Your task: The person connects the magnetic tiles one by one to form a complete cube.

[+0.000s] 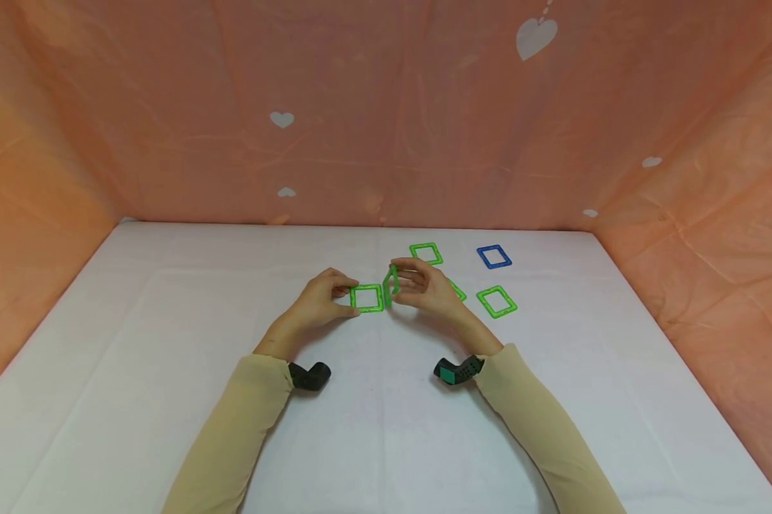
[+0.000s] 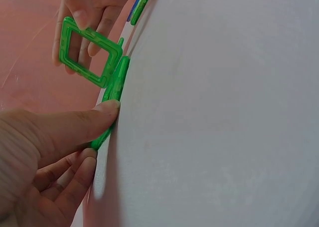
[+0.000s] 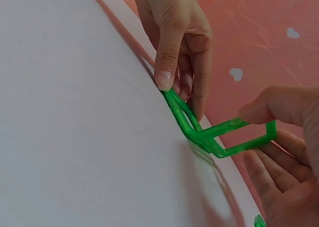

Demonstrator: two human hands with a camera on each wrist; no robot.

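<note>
Flat green tile frame [image 1: 368, 310], lying on the white cloth [image 1: 135, 357] between your hands; raised green tile frame [image 1: 387, 291], held steeply tilted along its right edge. Both look like glossy moulded plastic, so you may judge them light, stiff and not very fragile, though smooth enough to turn or slip under a loose pinch. The narrow bars around the hollow centre offer the surest hold: take opposite bars, leaving the adjoining edge free.

Your left hand [image 1: 318, 298] pinches the flat frame at its left end, thumb on the near corner, fingers toward the far one, with little gap beyond the frame's own width. Your right hand [image 1: 430, 285] holds the raised frame by its bars, thumb against fingertips, palm turned inward. Whether the two frames touch along the shared edge, you cannot tell for certain.

Both forearms reach forward and converge, wrists low over the cloth. Beyond and beside your right hand lie a blue tile frame [image 1: 500, 265] and further green tile frames [image 1: 504, 313], one partly hidden by that hand.
</note>
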